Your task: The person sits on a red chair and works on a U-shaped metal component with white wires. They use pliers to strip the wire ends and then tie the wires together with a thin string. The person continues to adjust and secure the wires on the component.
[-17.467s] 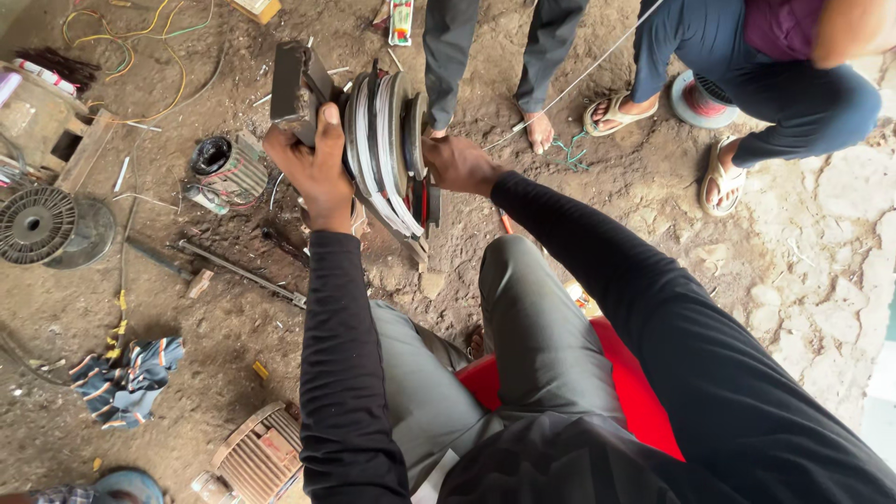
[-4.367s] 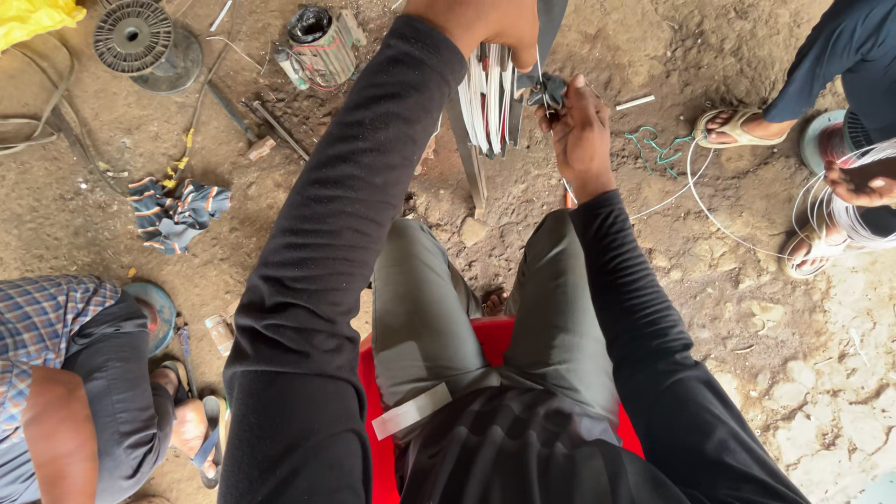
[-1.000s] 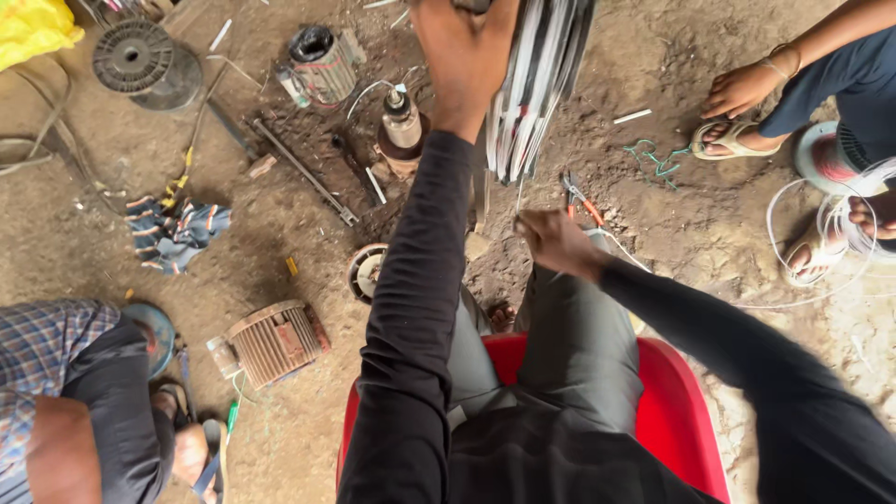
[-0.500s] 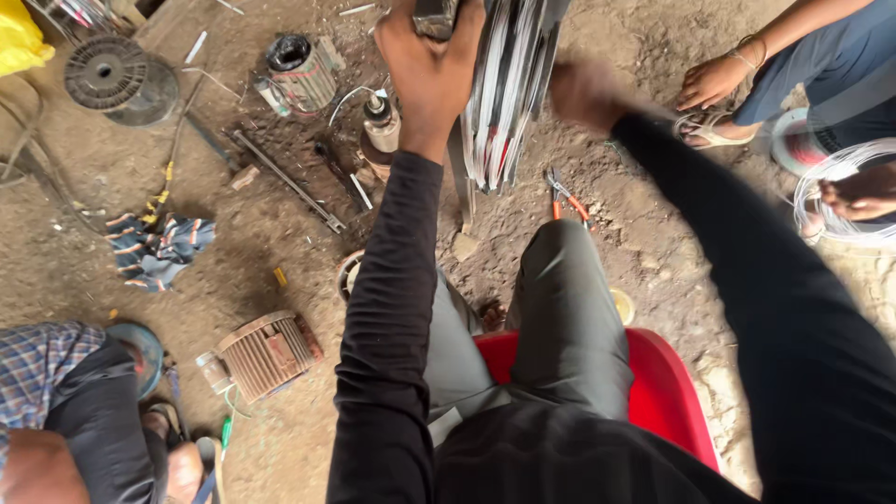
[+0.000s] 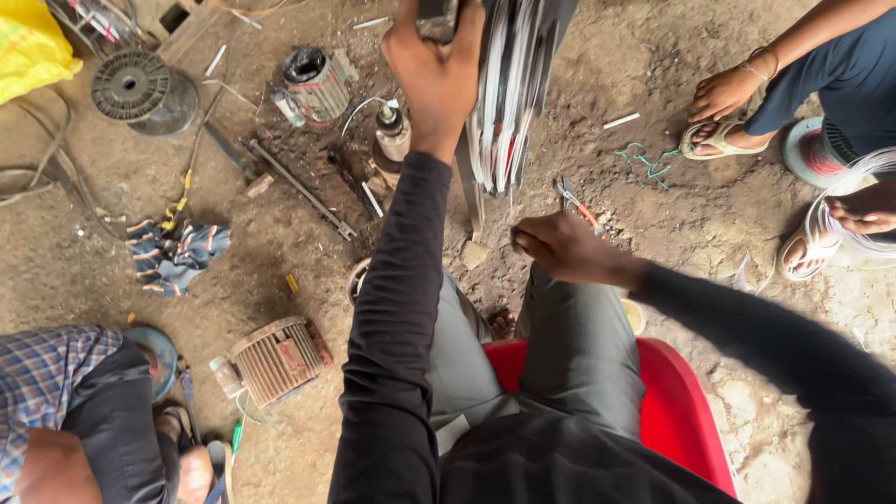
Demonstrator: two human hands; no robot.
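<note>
I sit on a red plastic stool (image 5: 677,411) on a dirt floor. My left hand (image 5: 437,75) is raised at the top of the view and grips the dark handle beside a stack of upright metal discs (image 5: 509,89) on a stand. My right hand (image 5: 560,247) is low, just under the discs, with its fingers pinched closed; what it pinches is too small to tell. Red-handled pliers (image 5: 577,203) lie on the ground just beyond that hand.
Motor parts lie about: a wound stator (image 5: 313,79), a finned motor housing (image 5: 275,359), a wire spool (image 5: 131,84), a metal rod (image 5: 299,187) and a striped rag (image 5: 173,252). A person in a checked shirt (image 5: 56,392) crouches at lower left. Sandalled feet (image 5: 714,140) stand at right.
My right hand has dropped from up beside the discs to just under them. The view has shifted slightly; my left hand keeps its grip on the handle.
</note>
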